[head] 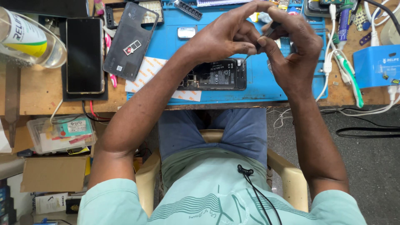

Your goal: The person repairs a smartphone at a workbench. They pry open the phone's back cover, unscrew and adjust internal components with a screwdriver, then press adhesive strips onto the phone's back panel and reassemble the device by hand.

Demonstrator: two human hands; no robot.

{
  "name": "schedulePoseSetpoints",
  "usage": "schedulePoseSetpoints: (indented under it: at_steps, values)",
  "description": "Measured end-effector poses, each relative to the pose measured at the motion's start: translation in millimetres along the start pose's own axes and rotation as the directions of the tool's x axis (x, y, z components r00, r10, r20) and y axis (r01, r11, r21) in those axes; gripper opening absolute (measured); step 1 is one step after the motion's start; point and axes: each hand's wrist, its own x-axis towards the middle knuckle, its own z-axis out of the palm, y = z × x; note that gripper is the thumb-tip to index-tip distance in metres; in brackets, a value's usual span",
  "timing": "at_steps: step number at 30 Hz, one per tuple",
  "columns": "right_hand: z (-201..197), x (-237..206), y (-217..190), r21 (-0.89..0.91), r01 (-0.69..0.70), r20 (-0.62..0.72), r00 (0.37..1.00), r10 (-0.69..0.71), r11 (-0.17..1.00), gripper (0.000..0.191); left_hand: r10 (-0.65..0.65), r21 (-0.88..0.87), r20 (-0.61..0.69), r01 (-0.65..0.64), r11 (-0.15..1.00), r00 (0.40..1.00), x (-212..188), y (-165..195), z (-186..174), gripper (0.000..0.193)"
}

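Note:
Both hands meet above an opened black phone [216,75] that lies with its back off on a blue work mat [266,83]. My right hand [291,46] pinches a thin dark tool [266,35], a screwdriver or tweezers, whose tip points down towards the phone's right end. My left hand [227,35] curls next to it, fingertips touching the tool's lower part. The phone's battery and board are exposed. What sits at the tool tip is too small to tell.
A dark back cover [129,41] and a second phone [84,54], screen up, lie to the left. A clear bottle [29,39] stands far left, a toothbrush [349,77] and blue box [377,66] right. White cables hang off the desk edge.

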Motion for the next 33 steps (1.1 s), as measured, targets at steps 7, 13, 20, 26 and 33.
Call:
schedulePoseSetpoints:
  at_steps: [7, 13, 20, 26, 33]
  values:
    - [3.4, -6.2, 2.1, 0.085, -0.069, 0.029, 0.997, 0.067, 0.994, 0.055, -0.016, 0.087, 0.007, 0.015, 0.996, 1.000, -2.0, 6.1, 1.2, 0.084]
    - [5.1, -11.2, -3.1, 0.121, -0.051, 0.052, 0.998, 0.045, 0.991, 0.051, 0.046, 0.213, -0.045, -0.035, 0.976, 0.998, -2.2, -2.8, -2.7, 0.086]
    - [3.8, -11.9, -3.2, 0.029, -0.003, 0.015, 1.000, 0.003, 1.000, 0.058, 0.028, 0.092, 0.019, -0.030, 0.995, 0.999, -5.0, -4.5, 1.6, 0.085]
    - [5.3, -15.6, -1.3, 0.044, 0.011, 0.004, 1.000, -0.011, 0.999, 0.063, 0.124, 0.151, 0.044, -0.129, 0.980, 0.991, -5.9, 0.9, 0.7, 0.075]
    - [9.9, -18.7, 0.1, 0.179, -0.040, 0.025, 0.999, 0.036, 0.983, 0.066, 0.071, 0.226, -0.008, -0.068, 0.972, 0.997, -5.2, 0.7, 2.3, 0.080]
